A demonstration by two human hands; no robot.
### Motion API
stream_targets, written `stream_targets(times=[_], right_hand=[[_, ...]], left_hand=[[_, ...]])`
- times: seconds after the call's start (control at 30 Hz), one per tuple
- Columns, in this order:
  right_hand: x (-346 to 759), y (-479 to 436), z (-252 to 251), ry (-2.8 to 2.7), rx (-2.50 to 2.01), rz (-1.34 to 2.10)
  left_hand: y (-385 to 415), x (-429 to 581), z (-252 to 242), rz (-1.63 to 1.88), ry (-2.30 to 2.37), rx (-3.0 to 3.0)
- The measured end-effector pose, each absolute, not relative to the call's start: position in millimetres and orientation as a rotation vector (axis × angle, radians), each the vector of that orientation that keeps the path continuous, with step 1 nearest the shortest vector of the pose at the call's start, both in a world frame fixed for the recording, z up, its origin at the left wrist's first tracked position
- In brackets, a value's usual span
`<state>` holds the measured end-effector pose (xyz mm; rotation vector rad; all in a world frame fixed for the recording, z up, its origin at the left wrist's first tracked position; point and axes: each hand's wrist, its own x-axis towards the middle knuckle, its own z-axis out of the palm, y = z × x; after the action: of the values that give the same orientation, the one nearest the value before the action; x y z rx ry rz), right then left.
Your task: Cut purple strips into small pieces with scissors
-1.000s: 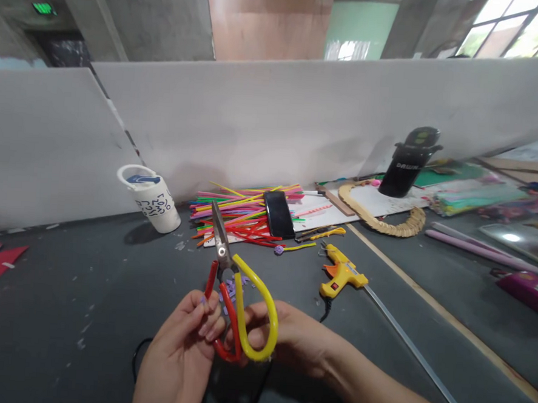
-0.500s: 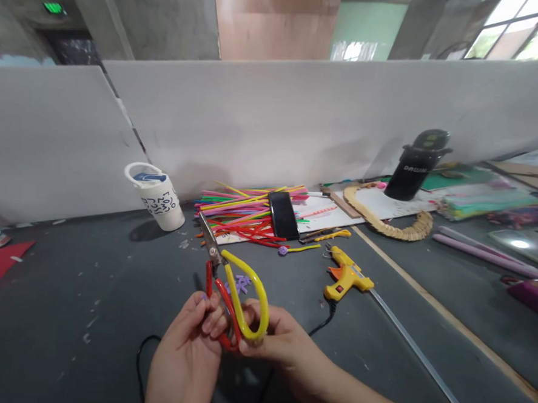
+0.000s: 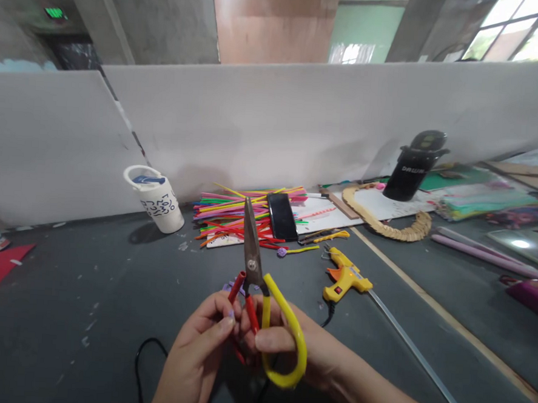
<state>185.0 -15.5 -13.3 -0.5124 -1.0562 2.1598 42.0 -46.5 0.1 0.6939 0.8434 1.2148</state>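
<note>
A pair of scissors [image 3: 252,264] with one red and one yellow handle points up and away, its blades together. My right hand [image 3: 283,333] grips it, the thumb lying across inside the yellow loop. Close beside the red handle, my left hand [image 3: 208,334] is closed in a pinch, and a tiny purple piece [image 3: 231,314] shows at its thumb tip. Part of the red handle is hidden behind the fingers. Small purple pieces [image 3: 230,287] lie on the table behind my hands, partly covered.
A yellow glue gun [image 3: 347,275] lies right, with a long clear stick behind it. Further back are colourful pipe cleaners [image 3: 232,214], a black phone [image 3: 282,216] and a purple-tipped yellow stem [image 3: 303,249]. A white cup [image 3: 162,206] stands left, a black bottle [image 3: 410,170] right.
The scissors have swung from leaning left to nearly upright, moving right with my right hand, whose thumb now lies over the yellow handle. My left hand has shifted slightly right.
</note>
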Motion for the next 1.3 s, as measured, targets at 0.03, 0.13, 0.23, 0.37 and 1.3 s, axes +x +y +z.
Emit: stream_targets(times=[0.03, 0.13, 0.23, 0.37, 1.3], right_hand=[[186.2, -13.9, -11.7, -1.086, -0.565, 2.105], [193.3, -6.2, -3.6, -1.158, -0.652, 1.979], [202.7, 2.9, 6.6, -1.24, -0.722, 1.831], [204.7, 8.5, 10.5, -1.32, -0.858, 1.732], [185.0, -17.8, -16.2, -1.494, -1.06, 1.532]], left_hand=[[-44.9, 43.1, 1.2, 1.228, 0.878, 0.725], [-39.1, 39.5, 7.6, 1.28, 1.066, 0.801], [-33.5, 26.0, 14.9, 1.252, 1.208, 0.871], [-29.8, 13.4, 15.2, 1.086, 1.264, 1.025], [-47.0, 26.8, -35.1, 1.057, 1.256, 1.177]])
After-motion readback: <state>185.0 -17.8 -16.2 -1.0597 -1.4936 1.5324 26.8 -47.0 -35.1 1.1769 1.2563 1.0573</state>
